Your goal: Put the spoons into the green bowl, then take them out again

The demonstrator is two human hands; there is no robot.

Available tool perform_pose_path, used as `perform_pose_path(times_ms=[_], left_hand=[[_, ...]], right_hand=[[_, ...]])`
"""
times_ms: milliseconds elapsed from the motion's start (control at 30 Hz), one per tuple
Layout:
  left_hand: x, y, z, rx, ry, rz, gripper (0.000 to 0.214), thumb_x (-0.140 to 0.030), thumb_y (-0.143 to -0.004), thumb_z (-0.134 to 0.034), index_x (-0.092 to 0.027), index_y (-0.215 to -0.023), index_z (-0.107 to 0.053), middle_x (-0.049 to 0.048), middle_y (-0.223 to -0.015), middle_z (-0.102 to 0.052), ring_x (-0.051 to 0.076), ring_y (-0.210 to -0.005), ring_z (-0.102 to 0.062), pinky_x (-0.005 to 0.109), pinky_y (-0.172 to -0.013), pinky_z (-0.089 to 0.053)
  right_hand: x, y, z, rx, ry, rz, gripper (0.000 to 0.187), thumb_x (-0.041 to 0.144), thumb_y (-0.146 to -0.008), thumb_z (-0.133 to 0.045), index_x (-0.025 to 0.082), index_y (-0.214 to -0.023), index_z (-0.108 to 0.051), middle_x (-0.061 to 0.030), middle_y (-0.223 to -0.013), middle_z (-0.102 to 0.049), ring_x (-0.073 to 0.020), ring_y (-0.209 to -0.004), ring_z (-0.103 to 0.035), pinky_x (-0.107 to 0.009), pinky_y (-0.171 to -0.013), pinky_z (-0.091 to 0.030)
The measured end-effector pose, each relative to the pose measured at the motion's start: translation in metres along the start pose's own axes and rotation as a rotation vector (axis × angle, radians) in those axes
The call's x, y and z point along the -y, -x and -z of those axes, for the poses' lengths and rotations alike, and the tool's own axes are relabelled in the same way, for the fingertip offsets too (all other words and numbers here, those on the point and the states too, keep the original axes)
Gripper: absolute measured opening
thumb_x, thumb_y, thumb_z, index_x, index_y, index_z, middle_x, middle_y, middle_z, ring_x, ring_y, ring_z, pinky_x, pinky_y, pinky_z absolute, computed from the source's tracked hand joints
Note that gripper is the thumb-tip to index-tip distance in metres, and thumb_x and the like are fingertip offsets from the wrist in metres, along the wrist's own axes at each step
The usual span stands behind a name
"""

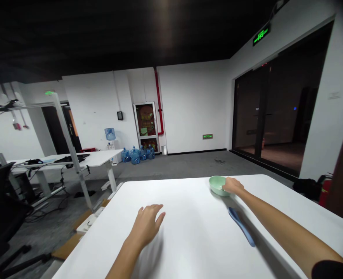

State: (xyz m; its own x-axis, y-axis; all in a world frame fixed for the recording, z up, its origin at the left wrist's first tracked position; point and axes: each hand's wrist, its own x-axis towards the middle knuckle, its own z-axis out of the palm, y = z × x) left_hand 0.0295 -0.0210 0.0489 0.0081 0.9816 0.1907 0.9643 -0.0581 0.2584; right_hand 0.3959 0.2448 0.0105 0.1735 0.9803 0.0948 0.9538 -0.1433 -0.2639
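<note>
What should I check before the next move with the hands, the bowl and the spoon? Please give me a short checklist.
Right hand on bowl rim: ok, touching.
Bowl upright on table: ok.
Left hand free: ok, holds nothing.
Blue spoon lying on the table, apart from right forearm: ok.
Bowl contents: cannot tell, the hand blocks the view.

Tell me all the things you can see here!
table: one, white, under the hands
bowl: one, pale green, on the table
spoon: one, blue, on the table near the bowl
water bottles: four, blue, on the far floor
desk: one, white, far left
fire extinguisher: one, red, far right
exit sign: one, green, above the glass doors
left hand: one, open, at the table
right hand: one, on the bowl
</note>
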Motion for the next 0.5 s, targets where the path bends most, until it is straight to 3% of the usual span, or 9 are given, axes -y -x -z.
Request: perform_pose_path(times_ms=[100,267,500], left_hand=[[0.001,0.000,-0.001,-0.004,0.001,0.005,0.048,-0.048,-0.098,-0.035,-0.027,-0.134,-0.058,0.0056,-0.139,-0.062,0.026,-0.130,-0.055,0.047,-0.113,-0.034],[0.001,0.000,-0.001,-0.012,0.004,0.001,0.048,-0.048,-0.097,-0.036,-0.027,-0.133,-0.059,0.0058,-0.139,-0.062,0.026,-0.129,-0.056,0.044,-0.111,-0.037],[0.001,0.003,0.001,-0.014,-0.007,-0.014,0.050,-0.048,-0.096,-0.036,-0.023,-0.134,-0.059,0.0071,-0.140,-0.062,0.026,-0.131,-0.055,0.042,-0.109,-0.040]], right_hand=[[-0.002,0.001,0.002,0.052,-0.002,0.005,0.048,0.039,-0.072,-0.072,0.015,-0.113,-0.071,-0.0200,-0.110,-0.069,-0.0310,-0.102,-0.067,-0.034,-0.077,-0.048],[-0.005,0.013,0.019,0.032,-0.020,0.006,0.043,0.043,-0.081,-0.061,0.014,-0.111,-0.072,-0.0207,-0.110,-0.069,-0.0311,-0.101,-0.068,-0.034,-0.077,-0.048],[-0.016,0.068,0.050,-0.013,-0.003,0.108,0.047,0.049,-0.090,-0.044,0.014,-0.103,-0.073,-0.0196,-0.110,-0.070,-0.0323,-0.102,-0.066,-0.035,-0.076,-0.045]])
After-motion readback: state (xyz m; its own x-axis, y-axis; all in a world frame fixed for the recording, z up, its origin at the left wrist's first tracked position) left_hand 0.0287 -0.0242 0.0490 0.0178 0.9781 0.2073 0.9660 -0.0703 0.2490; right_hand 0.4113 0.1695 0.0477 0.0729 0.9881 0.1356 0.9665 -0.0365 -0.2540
